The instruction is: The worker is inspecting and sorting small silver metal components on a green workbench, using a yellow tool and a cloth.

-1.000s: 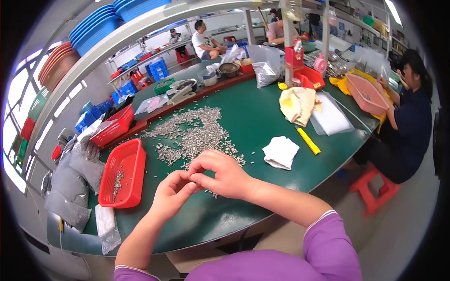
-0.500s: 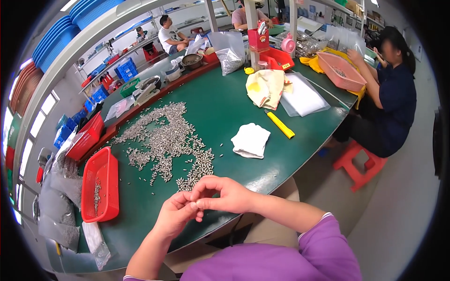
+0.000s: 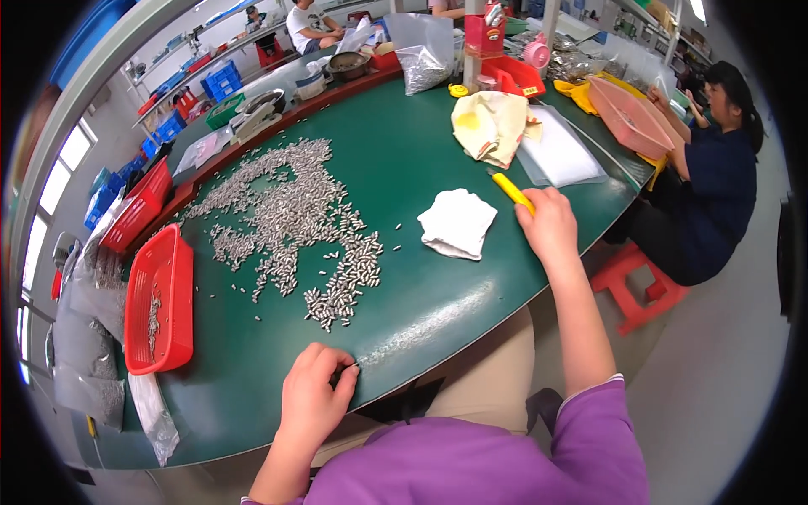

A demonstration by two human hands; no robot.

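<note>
My right hand is closed on the rear end of a yellow utility knife lying at the right side of the green table. Close to the front edge, my left hand rests with its fingers curled into a pinch. A tiny dark bit shows at its fingertips, too small to name. Beyond the left hand spreads a heap of small silvery metal pins. A folded white cloth lies between the heap and the knife.
A red basket with a few pins stands at the left, beside plastic bags of parts. Behind the knife are a cream cloth and clear plastic sheets. At the right, a co-worker sits by a pink basket.
My hands were together at the table's front edge. The right has moved away to the right and taken hold of the utility knife; the left stays near the edge. The view has shifted.
</note>
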